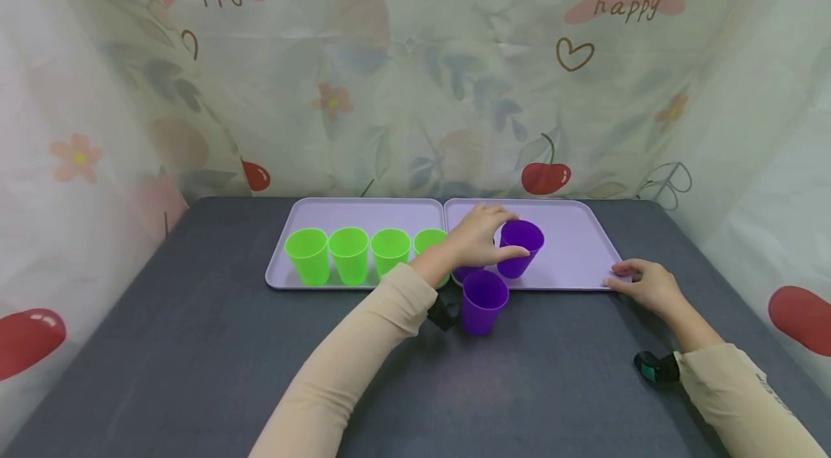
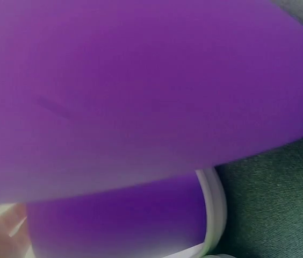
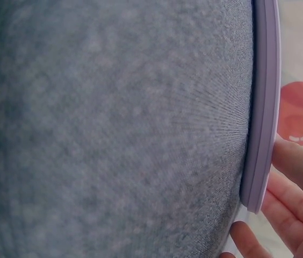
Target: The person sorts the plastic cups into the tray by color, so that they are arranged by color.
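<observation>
My left hand (image 1: pixel 480 236) reaches across to the right-hand tray and grips a purple cup (image 1: pixel 521 260), thumb on its near side and fingers behind. A second purple cup (image 1: pixel 483 303) stands upright on the table in front of that tray, below my left wrist. Behind it, a third purple cup (image 1: pixel 466 273) shows only in part, mostly hidden by my hand. In the left wrist view a near purple cup (image 2: pixel 157 91) fills most of the picture. My right hand (image 1: pixel 649 288) holds the front right corner of the lilac tray (image 1: pixel 571 256), thumb and fingertips at its rim (image 3: pixel 264 107).
Several bright green cups (image 1: pixel 349 256) stand in a row on the left lilac tray (image 1: pixel 363 207), which sits side by side with the right one. A dark grey table (image 1: pixel 195 342) lies under both. Patterned curtains (image 1: pixel 402 83) close in the back and sides.
</observation>
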`<state>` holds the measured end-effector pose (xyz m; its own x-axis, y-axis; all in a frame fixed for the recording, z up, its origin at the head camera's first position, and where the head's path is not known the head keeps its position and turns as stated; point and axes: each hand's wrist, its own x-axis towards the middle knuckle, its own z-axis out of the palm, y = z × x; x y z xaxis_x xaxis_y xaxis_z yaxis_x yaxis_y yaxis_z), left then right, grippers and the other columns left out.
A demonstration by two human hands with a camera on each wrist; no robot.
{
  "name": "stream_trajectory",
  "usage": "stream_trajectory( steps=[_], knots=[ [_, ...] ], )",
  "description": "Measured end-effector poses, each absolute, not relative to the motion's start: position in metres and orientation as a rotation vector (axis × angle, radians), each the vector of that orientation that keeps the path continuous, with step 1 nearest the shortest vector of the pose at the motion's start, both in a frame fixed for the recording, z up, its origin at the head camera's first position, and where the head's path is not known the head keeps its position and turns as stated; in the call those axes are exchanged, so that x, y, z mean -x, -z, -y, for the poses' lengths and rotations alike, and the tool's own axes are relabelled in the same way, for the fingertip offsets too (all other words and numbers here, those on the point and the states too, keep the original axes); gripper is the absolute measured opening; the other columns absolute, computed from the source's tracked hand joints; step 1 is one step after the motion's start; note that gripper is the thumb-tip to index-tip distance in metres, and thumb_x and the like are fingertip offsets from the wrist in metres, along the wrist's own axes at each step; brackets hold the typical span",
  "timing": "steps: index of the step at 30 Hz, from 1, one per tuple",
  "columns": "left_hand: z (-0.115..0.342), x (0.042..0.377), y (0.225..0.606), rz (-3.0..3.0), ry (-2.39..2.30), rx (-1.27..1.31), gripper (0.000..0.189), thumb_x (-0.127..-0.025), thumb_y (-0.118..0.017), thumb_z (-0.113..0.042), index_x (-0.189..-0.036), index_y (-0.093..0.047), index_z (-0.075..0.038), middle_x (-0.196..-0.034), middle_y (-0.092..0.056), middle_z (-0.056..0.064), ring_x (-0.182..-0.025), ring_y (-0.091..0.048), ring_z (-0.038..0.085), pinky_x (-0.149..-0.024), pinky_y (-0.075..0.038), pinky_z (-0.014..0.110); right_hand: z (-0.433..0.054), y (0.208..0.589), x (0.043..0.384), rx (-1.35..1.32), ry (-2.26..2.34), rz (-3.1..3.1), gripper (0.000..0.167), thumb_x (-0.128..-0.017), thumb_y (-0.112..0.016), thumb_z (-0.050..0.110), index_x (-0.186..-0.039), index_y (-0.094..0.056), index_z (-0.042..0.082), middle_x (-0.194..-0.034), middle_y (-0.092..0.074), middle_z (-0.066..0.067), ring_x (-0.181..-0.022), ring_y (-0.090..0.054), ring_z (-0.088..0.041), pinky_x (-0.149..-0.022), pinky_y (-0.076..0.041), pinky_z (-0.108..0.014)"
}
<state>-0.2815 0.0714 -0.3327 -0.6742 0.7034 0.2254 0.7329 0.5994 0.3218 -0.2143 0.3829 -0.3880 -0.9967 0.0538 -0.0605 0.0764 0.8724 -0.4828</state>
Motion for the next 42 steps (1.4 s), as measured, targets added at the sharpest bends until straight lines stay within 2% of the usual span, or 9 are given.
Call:
stream_trajectory(
  steps=[11, 31, 42],
  knots=[
    [-0.074, 0.282, 0.343, 2.788, 0.439, 1.205, 0.059, -0.085, -0.06, -0.049, -0.131, -0.052, -0.013, -0.133, -0.054, 0.005, -0.124, -0.045, 0.025, -0.104, -0.038, 0.038, -0.383, 0.386, 0.215, -0.115, 0.79, -2.97, 0.056, -0.088, -0.062, 0.037, -0.119, -0.055, -0.009, -0.122, -0.055, -0.032, -0.105, -0.053, -0.044, -0.083, -0.046, -0.052],
    [-0.074, 0.281, 0.339, 2.856, 0.393, 1.113, 0.072, -0.08, -0.06, -0.061, -0.134, -0.05, -0.013, -0.135, -0.053, 0.003, -0.127, -0.045, 0.021, -0.108, -0.034, 0.036, -0.385, 0.387, 0.215, -0.108, 0.788, -2.966, 0.056, -0.087, -0.063, 0.038, -0.118, -0.055, -0.008, -0.121, -0.055, -0.032, -0.103, -0.053, -0.042, -0.08, -0.046, -0.049],
    [-0.052, 0.264, 0.319, 2.678, 0.675, 1.225, 0.06, -0.083, -0.065, -0.047, -0.13, -0.053, -0.012, -0.133, -0.055, 0.004, -0.127, -0.047, 0.02, -0.109, -0.035, 0.034, -0.383, 0.387, 0.214, -0.11, 0.781, -2.979, 0.055, -0.087, -0.064, 0.037, -0.117, -0.056, -0.008, -0.12, -0.056, -0.032, -0.102, -0.054, -0.042, -0.08, -0.046, -0.049]
  ],
)
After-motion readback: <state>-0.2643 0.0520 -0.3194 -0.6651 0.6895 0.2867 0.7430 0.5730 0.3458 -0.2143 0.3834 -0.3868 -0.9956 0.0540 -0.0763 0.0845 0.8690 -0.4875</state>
